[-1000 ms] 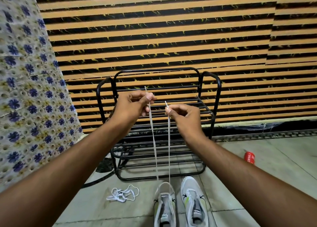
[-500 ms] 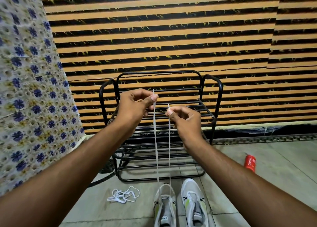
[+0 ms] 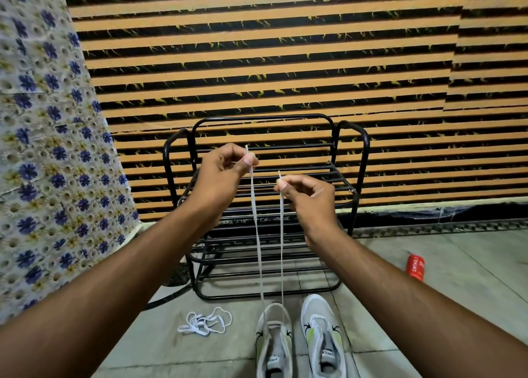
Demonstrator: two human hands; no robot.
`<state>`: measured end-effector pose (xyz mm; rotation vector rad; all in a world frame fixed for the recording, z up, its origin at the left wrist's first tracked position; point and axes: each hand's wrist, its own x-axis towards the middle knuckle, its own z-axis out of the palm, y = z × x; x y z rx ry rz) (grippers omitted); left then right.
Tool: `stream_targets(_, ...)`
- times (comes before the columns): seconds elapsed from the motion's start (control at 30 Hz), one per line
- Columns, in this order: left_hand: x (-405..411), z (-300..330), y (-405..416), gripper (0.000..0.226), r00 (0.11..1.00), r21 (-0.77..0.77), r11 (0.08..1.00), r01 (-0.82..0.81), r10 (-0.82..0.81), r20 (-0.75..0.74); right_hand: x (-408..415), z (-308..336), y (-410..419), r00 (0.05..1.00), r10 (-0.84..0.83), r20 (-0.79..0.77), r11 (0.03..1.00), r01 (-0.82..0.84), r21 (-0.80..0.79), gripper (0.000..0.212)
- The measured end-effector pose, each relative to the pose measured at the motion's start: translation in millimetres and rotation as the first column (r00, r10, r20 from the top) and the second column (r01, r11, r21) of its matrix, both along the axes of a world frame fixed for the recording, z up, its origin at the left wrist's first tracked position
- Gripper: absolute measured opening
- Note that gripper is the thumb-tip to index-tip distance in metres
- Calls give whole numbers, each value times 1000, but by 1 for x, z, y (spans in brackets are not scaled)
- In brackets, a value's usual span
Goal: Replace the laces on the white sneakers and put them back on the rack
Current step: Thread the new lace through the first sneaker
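Overhead, a white lace [image 3: 258,234] runs taut in two strands from the toe end of the left sneaker [image 3: 273,340] up to a person's raised hands. Left hand [image 3: 221,174] pinches one strand between thumb and forefinger just below its tip, the other fingers curled in; right hand [image 3: 307,197] pinches the second strand the same way, slightly lower and just beside the first. Both strands hang nearly parallel, close together, in front of the black metal rack [image 3: 347,160]. Right sneaker [image 3: 324,334] stands on the floor [image 3: 457,277] just beside its partner, with no lace showing in it. Both shoes sit near the rack's front rail, toes pointing at it. A loose bundle of white laces [image 3: 204,322] lies on the floor to the left of the shoes. A red can [image 3: 415,266] lies on its side well to the right. A blue-flowered cloth [image 3: 48,154] hangs at the left edge; a striped wall [image 3: 285,49] stands behind the rack.
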<state>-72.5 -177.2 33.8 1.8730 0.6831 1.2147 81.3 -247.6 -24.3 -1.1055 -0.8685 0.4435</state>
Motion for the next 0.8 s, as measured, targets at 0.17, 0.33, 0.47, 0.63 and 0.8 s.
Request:
stream_targets(0.17,-2,-15,6,18,995,-152,984,95,-95,12,12,-8,-2,991,65,115,996,-58,-69,5)
stream_targets(0.33,1,-63,15,10,992,-177,984,18,-40,-122,31,-43,5,912,43,407,986,26,-162,7)
stream_targets(0.47,7,-127,18,18,984,-261,965,0,-47,-173,42,-89,8,882,84,464,976,21,-216,20)
stream_targets(0.63,15,-220,44,47,842,-77,988,134,-155,-517,56,-157,10,808,196,556,930,28,-367,20)
stream_targets(0.8,30,-305,63,50,489,-57,983,173,-136,-862,63,-228,13,751,387,535,795,23,-606,17)
